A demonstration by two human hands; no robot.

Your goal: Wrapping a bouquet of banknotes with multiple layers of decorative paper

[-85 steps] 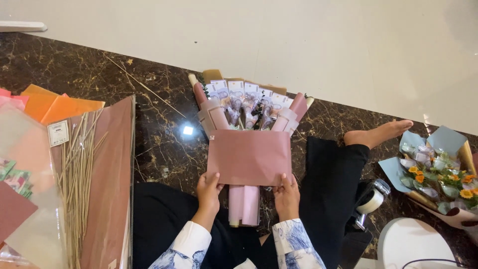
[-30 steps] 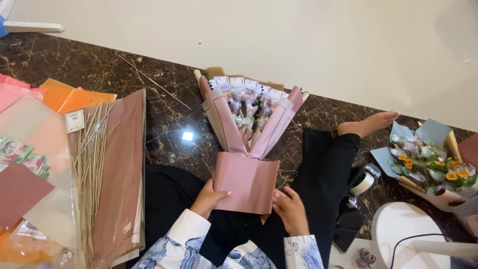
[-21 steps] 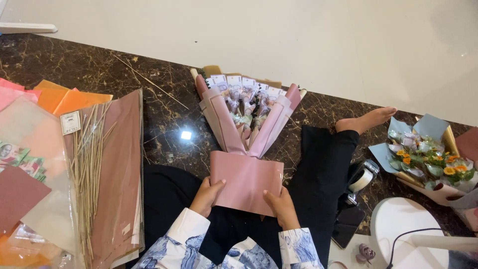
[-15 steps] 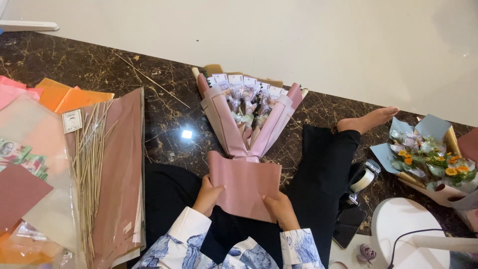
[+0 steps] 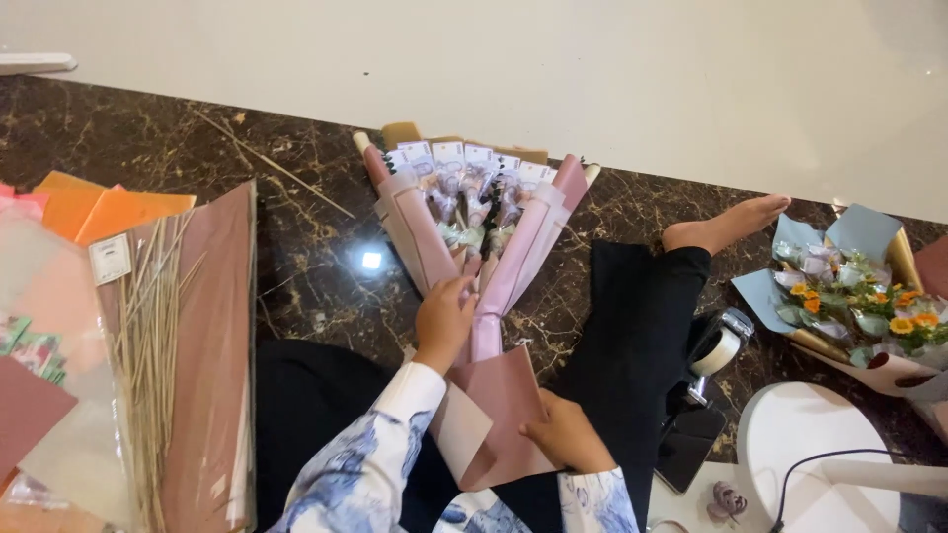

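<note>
A bouquet (image 5: 472,212) wrapped in pale pink paper lies on the dark marble floor in front of me, its top fanned out with small wrapped pieces. My left hand (image 5: 444,318) grips the narrow waist of the bouquet. My right hand (image 5: 565,436) holds the edge of a dusty-pink paper sheet (image 5: 499,415) that is folded loosely around the bouquet's lower stem. My crossed legs in black trousers lie on either side.
A stack of brown, orange and pink paper sheets (image 5: 202,345) with dried stalks (image 5: 148,345) lies at left. At right sit a tape dispenser (image 5: 719,345), a dark phone (image 5: 691,449), a white round stand (image 5: 820,454) and a second bouquet with orange flowers (image 5: 859,306).
The dusty-pink sheet was moved from across the bouquet's middle down to its stem. My left hand left the sheet and rose to grip the bouquet's waist; the sheet's left side now hangs folded.
</note>
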